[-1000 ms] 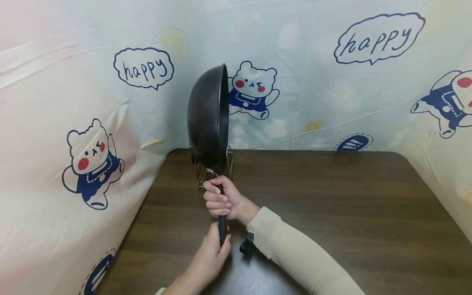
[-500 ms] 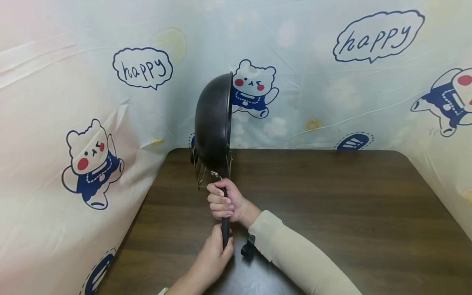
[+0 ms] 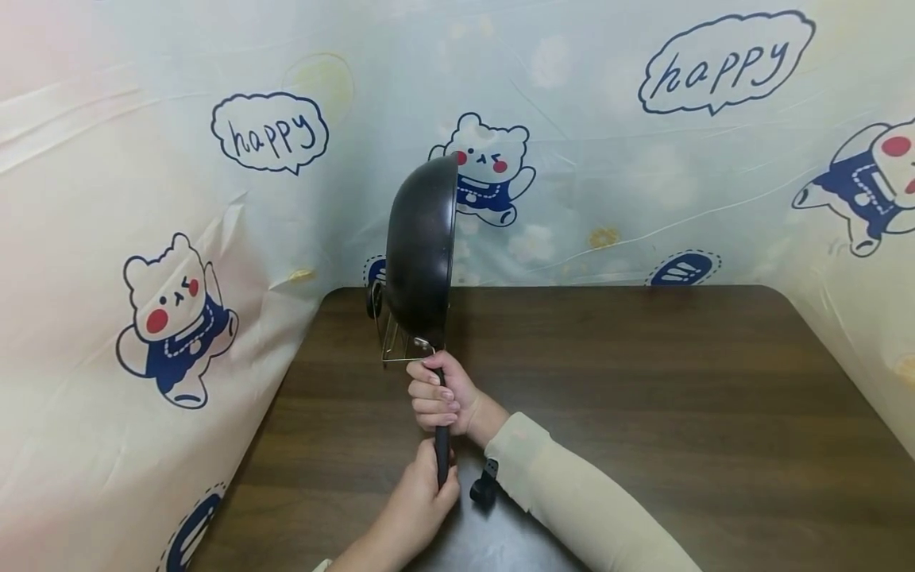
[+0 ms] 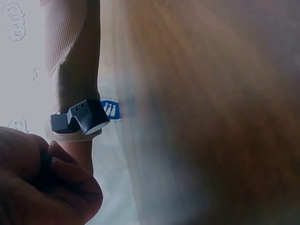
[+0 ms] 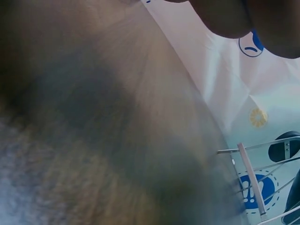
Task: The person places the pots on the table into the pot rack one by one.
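A dark wok [image 3: 420,246] is held up on its side in the head view, its open face turned right and its bottom left. My right hand [image 3: 445,395] grips its black handle [image 3: 442,453] just below the bowl. Lower down, my left hand [image 3: 423,492] holds the handle's end, thumb along it. The left wrist view shows the left hand [image 4: 51,183] with its fingers curled. Only dark finger parts of the right hand [image 5: 239,21] appear in the right wrist view. Behind the wok stands a wire rack [image 3: 391,345], partly hidden by the bowl.
A black round part [image 3: 374,300] shows at the rack's left side. Both stand toward the back left of the brown wooden table [image 3: 643,397]. A printed cloth [image 3: 586,159] hangs round the table's back and sides. My right wrist wears a black camera [image 3: 485,486].
The wok has shifted right and somewhat lower, along with both hands on its handle. More of the rack's left side shows now. Both grips look the same.
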Demonstrator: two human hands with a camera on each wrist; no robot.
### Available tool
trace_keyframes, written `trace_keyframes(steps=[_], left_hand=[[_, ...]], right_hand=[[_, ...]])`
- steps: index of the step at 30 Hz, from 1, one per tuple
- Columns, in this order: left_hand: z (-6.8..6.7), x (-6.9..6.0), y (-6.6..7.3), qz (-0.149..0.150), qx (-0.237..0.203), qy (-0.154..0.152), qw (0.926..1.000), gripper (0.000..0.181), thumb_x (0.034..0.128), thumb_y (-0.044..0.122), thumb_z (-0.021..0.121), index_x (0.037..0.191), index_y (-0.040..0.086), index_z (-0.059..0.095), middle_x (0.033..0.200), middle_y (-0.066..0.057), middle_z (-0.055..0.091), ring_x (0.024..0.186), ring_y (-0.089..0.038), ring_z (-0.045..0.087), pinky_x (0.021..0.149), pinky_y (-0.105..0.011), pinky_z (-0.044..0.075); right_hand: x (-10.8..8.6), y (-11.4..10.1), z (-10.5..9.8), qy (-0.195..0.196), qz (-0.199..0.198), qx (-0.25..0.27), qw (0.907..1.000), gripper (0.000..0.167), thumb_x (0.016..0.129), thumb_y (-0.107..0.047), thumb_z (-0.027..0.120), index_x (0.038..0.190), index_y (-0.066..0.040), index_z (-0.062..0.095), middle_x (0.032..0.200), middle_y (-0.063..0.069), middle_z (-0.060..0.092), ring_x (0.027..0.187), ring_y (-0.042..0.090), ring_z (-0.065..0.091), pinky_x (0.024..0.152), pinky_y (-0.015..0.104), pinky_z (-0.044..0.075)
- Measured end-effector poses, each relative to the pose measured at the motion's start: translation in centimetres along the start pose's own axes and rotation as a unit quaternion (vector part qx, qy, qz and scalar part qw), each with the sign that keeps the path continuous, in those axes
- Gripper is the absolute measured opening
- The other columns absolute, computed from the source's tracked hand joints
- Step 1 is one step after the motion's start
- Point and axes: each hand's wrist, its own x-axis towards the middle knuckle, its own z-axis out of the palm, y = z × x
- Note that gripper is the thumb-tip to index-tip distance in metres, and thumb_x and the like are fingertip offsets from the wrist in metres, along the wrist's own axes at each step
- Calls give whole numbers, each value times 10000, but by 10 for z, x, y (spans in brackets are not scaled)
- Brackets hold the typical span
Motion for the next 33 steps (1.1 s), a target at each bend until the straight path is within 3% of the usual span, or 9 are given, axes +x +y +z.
trace_keyframes(steps=[3,10,17,20,23,24,29,31,33], left_hand=[[-2,-2,7,-99,-20,-117,9999,215,1030,107,612,1202,8,529,838,26,609,713,-25,534,551,-247,424],[5,-5,-1,-280,35,-128,9995,209,1016,105,624,1187,20,538,846,21,626,734,-32,558,564,-234,435],[18,-6,-20,-1143,237,-222,9929,252,972,93,718,1157,173,566,831,132,610,696,11,570,601,-217,492],[19,-6,-23,-1313,231,-272,9907,255,974,104,725,1159,186,570,838,135,624,696,-10,591,611,-229,510],[18,-5,-20,-1371,277,-341,9896,247,977,104,716,1162,179,572,845,118,632,707,-23,600,622,-231,513],[13,-3,-11,-1377,215,-397,9894,239,978,97,709,1167,153,574,848,93,637,709,-37,597,619,-237,509],[9,-3,-12,-1507,79,-568,9869,230,983,128,716,1152,163,563,852,99,625,710,-7,581,617,-221,497],[8,-4,-16,-1339,45,-624,9890,221,993,131,712,1151,138,558,863,86,629,715,-1,580,607,-221,499],[1,-3,-7,-1119,-187,-704,9910,215,1006,128,698,1155,83,550,861,47,630,705,-11,573,581,-229,487]], right_hand=[[-3,3,-2,40,-19,85,10000,419,1020,-320,570,724,-175,312,494,-79,395,382,69,182,399,138,408],[-7,6,-6,91,-25,156,9998,412,1028,-314,556,723,-176,316,503,-81,329,388,57,202,402,131,414],[-9,8,-9,124,-34,282,9995,398,1026,-312,551,721,-182,332,502,-84,336,381,51,217,382,142,365],[-9,8,-11,144,-51,281,9995,396,1026,-315,549,722,-182,334,503,-84,347,383,51,218,383,140,362],[-10,8,-13,169,-57,276,9995,396,1028,-319,546,722,-182,335,504,-84,357,386,51,212,386,138,368],[-10,9,-13,185,-58,276,9994,394,1029,-321,544,723,-182,339,505,-84,364,388,52,206,387,138,371],[-12,11,-16,320,-44,272,9991,395,1034,-344,544,725,-180,360,512,-83,378,402,54,189,400,136,407],[-13,12,-17,423,-48,214,9989,401,1033,-358,547,724,-178,364,514,-85,401,406,55,214,408,138,427],[-15,13,-18,556,-56,73,9984,407,1032,-376,543,724,-179,363,519,-91,440,405,48,267,416,139,440]])
